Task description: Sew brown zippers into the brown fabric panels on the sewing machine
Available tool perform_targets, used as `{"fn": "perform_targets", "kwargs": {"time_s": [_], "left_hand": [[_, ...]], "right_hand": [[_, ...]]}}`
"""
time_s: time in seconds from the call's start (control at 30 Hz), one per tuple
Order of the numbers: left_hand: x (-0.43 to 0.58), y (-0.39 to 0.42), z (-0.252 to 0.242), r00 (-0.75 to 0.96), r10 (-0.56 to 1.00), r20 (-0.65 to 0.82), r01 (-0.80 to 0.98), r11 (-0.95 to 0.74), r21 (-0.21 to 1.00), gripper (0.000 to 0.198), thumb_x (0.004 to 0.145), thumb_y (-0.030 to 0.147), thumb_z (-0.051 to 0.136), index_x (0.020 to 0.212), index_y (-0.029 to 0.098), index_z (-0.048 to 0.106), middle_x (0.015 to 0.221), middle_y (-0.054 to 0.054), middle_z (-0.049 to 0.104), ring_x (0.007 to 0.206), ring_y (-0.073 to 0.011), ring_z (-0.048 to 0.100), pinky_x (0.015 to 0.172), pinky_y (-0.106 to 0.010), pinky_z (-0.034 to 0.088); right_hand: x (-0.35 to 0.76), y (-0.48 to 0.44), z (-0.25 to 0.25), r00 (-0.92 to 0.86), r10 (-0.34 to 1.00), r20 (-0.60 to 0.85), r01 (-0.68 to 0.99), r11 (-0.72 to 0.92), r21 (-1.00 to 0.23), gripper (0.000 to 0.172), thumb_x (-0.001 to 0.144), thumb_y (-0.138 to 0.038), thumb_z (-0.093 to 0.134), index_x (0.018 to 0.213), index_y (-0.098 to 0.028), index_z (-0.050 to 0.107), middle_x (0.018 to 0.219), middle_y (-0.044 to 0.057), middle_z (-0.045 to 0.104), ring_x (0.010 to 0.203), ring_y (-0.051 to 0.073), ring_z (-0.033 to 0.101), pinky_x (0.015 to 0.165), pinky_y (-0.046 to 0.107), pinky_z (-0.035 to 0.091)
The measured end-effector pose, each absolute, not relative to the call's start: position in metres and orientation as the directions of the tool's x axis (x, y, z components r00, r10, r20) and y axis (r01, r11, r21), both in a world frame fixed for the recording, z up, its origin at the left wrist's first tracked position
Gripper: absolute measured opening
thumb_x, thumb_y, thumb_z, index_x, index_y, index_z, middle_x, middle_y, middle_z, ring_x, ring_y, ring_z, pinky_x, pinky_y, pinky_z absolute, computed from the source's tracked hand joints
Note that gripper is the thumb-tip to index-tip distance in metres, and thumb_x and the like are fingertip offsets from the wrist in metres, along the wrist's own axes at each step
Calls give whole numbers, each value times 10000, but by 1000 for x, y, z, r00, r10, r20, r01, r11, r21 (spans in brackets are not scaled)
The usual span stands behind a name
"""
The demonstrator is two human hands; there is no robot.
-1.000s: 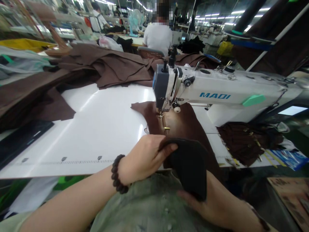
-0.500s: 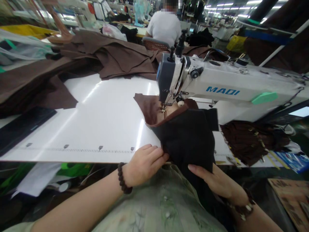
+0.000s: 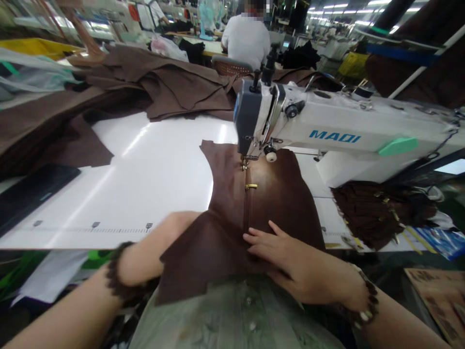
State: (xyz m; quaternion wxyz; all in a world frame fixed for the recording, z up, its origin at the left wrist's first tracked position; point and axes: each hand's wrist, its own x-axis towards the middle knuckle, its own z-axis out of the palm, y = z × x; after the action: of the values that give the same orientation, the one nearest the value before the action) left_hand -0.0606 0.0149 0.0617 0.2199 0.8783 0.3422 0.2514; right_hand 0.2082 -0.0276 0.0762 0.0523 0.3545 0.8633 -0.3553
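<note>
A dark brown fabric panel (image 3: 286, 198) lies face up under the presser foot (image 3: 245, 165) of the sewing machine (image 3: 348, 116). Down its middle runs a zipper (image 3: 247, 211) with a gold zipper pull (image 3: 251, 186) just in front of the foot. My right hand (image 3: 298, 266) rests on the panel near the zipper's lower end, fingers spread and fairly flat. At the panel's left side, my left hand (image 3: 178, 227) is blurred, its fingers hidden behind a raised flap of the panel. The panel's near part hangs over the table edge against my shirt.
Stacked brown fabric pieces (image 3: 181, 87) cover the table's back and left. A black flat object (image 3: 39, 194) lies at left. Gathered brown pieces with gold zipper pulls (image 3: 378, 208) sit right of the panel. A person in white (image 3: 247, 41) sits beyond the table.
The panel's black underside no longer shows; the near part has been turned over and spread, exposing the brown face and zipper. My left hand moved left, and my right hand moved onto the brown face.
</note>
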Motion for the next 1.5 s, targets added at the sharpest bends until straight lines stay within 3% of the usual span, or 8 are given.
{"fn": "perform_targets", "kwargs": {"time_s": [0.13, 0.3, 0.43, 0.53, 0.7, 0.93, 1.17, 1.5], "left_hand": [[-91, 61, 106, 448, 796, 406, 580, -605, 546, 294, 919, 320, 428, 764, 159, 619, 737, 43, 637, 698, -97, 572, 662, -195, 441], [-24, 78, 69, 853, 515, 90, 464, -825, 323, 549, 772, 470, 626, 1169, 101, 541, 1234, -128, 543, 1055, -228, 575, 887, -346, 465], [8, 54, 17, 849, 511, 132, 474, -848, 239, 738, 689, 469, 703, 1227, 19, 475, 1299, -251, 446, 1231, -329, 412, 1004, -450, 377], [7, 42, 4, 785, 594, 177, 538, -795, 279, 777, 709, 490, 670, 1275, 24, 413, 1332, -257, 400, 1243, -318, 399, 986, -440, 411], [11, 37, 6, 753, 625, 204, 579, -777, 244, 746, 659, 511, 694, 1184, 16, 503, 1263, -262, 471, 1215, -362, 420, 973, -494, 412], [18, 35, 5, 740, 646, 187, 603, -761, 239, 713, 709, 455, 681, 1209, -9, 474, 1263, -236, 491, 1173, -313, 483, 942, -395, 466], [16, 38, 0, 802, 552, 227, 536, -833, 133, 622, 742, 437, 656, 1174, 10, 527, 1257, -227, 501, 1189, -331, 460, 975, -447, 430], [16, 54, -1, 812, 540, 223, 522, -842, 138, 637, 737, 452, 655, 1179, 15, 519, 1259, -229, 499, 1198, -322, 454, 985, -440, 424]], "right_hand": [[193, -40, 73, -739, 573, -355, 673, 594, -441, 534, 778, -259, 498, 1272, -64, 448, 1420, 189, 274, 1347, 275, 194, 1090, 560, 80], [203, -35, 79, -742, 577, -343, 656, 514, -553, 693, 723, -596, 563, 1237, -134, 516, 1399, 176, 321, 1318, 302, 266, 1090, 538, 131], [214, -7, 70, -667, 737, -111, 600, 443, -666, 504, 884, -472, 394, 1292, -181, 455, 1353, 95, 427, 1264, 192, 384, 1087, 402, 279], [210, 18, 42, -441, 884, 152, 747, 456, -484, 475, 898, -298, 386, 1330, -100, 384, 1412, 126, 325, 1310, 197, 300, 1088, 396, 291], [207, 46, 4, -494, 861, 121, 821, 508, -260, 450, 884, -229, 406, 1308, -77, 410, 1359, 127, 406, 1275, 227, 351, 1071, 457, 306], [216, 48, 4, -537, 833, 136, 796, 553, -246, 445, 887, -222, 392, 1313, -92, 399, 1349, 135, 416, 1269, 213, 362, 1056, 458, 328], [211, 48, 5, -521, 846, 115, 812, 533, -239, 443, 877, -212, 401, 1301, -84, 415, 1338, 136, 427, 1266, 228, 368, 1054, 460, 337], [204, 60, 6, -467, 876, 122, 844, 482, -235, 430, 886, -215, 374, 1292, -84, 425, 1330, 134, 427, 1273, 225, 352, 1062, 447, 331]]}}
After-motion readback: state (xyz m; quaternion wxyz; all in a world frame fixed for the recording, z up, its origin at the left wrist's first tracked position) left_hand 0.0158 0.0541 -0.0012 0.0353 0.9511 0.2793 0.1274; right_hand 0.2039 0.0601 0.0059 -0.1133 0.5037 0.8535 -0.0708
